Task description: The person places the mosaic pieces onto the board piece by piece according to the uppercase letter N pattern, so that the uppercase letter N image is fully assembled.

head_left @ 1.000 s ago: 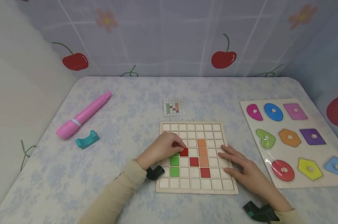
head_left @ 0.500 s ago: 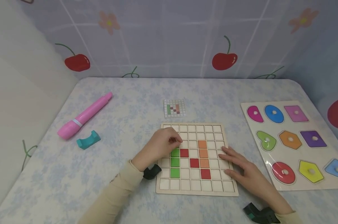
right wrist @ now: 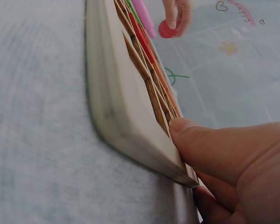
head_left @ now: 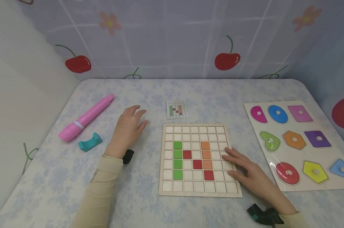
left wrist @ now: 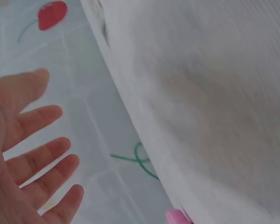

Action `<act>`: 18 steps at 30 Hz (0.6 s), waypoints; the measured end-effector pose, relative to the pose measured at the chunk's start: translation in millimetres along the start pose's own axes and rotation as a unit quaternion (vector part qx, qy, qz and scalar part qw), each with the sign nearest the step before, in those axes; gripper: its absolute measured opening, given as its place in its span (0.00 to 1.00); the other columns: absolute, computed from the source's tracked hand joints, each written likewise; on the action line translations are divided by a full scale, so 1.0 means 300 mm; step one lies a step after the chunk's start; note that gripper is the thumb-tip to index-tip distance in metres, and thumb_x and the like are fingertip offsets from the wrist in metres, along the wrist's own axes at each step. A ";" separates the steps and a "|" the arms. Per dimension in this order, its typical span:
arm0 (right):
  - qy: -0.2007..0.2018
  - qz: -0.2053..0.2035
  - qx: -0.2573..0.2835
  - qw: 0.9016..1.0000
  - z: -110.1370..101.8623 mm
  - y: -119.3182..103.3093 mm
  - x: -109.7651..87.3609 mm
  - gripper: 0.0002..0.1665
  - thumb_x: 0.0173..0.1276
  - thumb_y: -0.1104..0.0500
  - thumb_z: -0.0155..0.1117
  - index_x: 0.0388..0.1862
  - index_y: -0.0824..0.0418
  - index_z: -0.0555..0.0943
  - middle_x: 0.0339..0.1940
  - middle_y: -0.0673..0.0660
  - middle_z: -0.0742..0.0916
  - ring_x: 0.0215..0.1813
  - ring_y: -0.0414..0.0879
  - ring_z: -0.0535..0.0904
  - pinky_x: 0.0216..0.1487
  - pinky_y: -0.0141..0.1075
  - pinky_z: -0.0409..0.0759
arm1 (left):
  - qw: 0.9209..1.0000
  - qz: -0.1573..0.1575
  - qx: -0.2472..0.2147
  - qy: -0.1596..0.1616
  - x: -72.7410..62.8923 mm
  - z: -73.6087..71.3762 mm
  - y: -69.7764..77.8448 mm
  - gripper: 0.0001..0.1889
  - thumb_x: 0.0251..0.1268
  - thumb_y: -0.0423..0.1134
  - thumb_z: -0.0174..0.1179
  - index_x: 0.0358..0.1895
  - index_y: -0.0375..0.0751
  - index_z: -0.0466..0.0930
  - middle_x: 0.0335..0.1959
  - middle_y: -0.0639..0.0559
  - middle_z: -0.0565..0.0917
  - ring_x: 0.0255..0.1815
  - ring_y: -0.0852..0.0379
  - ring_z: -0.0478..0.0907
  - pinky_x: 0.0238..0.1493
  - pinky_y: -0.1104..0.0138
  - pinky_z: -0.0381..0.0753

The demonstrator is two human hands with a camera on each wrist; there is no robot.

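Observation:
A square wooden grid board point(head_left: 200, 194) lies on the table. In it are a column of several green tiles point(head_left: 178, 164), 3 red tiles point(head_left: 197, 164) stepping down to the right and 3 orange tiles point(head_left: 206, 154) in another column. My left hand point(head_left: 125, 128) hovers left of the board, fingers apart, with nothing in it; the left wrist view also shows the spread fingers point(left wrist: 42, 161). At the board's right edge rests my right hand point(head_left: 250, 174), thumb and fingers extended onto the rim. Its thumb point(right wrist: 200, 144) touches the board's top in the right wrist view.
Behind the board lies a small printed grid card point(head_left: 177, 109) with a similar coloured pattern. A pink microphone-shaped toy point(head_left: 87, 117) and a teal curved block point(head_left: 90, 142) are at left. On the right lies a knobbed shape-puzzle board point(head_left: 280, 152).
My left hand has let go of a red tile in the grid, passed over the green column and moved away to the upper left. The right hand stays at the board's edge.

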State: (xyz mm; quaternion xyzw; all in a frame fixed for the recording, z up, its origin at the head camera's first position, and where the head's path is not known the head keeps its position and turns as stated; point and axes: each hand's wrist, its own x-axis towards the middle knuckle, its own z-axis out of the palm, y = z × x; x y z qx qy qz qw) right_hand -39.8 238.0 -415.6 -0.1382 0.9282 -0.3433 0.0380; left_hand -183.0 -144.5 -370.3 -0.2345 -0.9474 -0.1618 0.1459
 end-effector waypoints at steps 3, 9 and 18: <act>0.001 0.003 0.002 1.000 0.003 -0.001 -0.001 0.29 0.60 0.56 0.69 0.61 0.52 0.76 0.68 0.54 0.70 0.71 0.54 0.56 0.57 0.51 0.67 | 1.000 -0.003 0.021 -0.015 -0.012 0.011 -0.037 0.24 0.63 0.42 0.62 0.58 0.31 0.73 0.63 0.32 0.65 0.63 0.37 0.60 0.56 0.46 0.65; 0.003 0.006 0.003 1.000 0.010 0.008 -0.005 0.29 0.60 0.55 0.69 0.61 0.51 0.76 0.68 0.53 0.70 0.71 0.53 0.56 0.60 0.40 0.65 | 0.999 -0.007 0.039 -0.034 -0.025 0.039 -0.052 0.28 0.64 0.46 0.60 0.62 0.33 0.70 0.70 0.33 0.53 0.70 0.37 0.47 0.59 0.42 0.59; 0.010 -0.025 0.059 0.998 0.058 -0.039 0.004 0.25 0.62 0.58 0.67 0.60 0.54 0.77 0.67 0.58 0.70 0.71 0.60 0.53 0.61 0.22 0.53 | 0.998 -0.014 0.037 -0.057 -0.043 0.063 -0.046 0.31 0.66 0.50 0.57 0.66 0.34 0.65 0.71 0.35 0.51 0.72 0.40 0.41 0.63 0.44 0.52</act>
